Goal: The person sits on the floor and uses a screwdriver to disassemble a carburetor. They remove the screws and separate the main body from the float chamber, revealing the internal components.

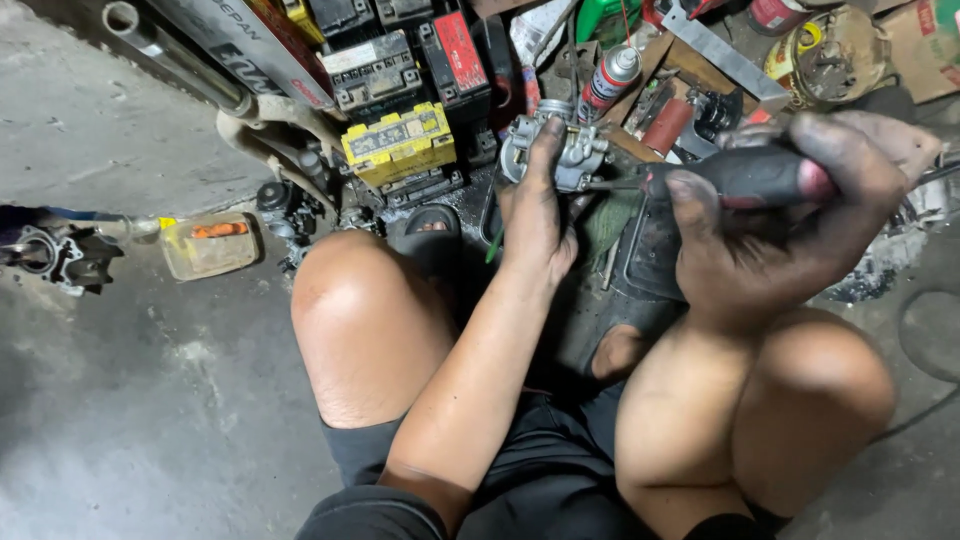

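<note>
My left hand [538,215] grips a small silver metal carburettor [575,150], held up in front of my knees. My right hand [790,215], black with grease, is closed around a screwdriver [745,178] with a black and red handle. Its thin shaft points left, and its tip meets the carburettor's right side. I squat on a concrete floor, both knees showing below the hands.
Several old batteries, one yellow [398,142], are stacked at the back. A spray can [610,80], metal parts and a tin [830,50] lie behind the hands. A plastic tub [208,245] and an engine part [60,258] sit left on the floor.
</note>
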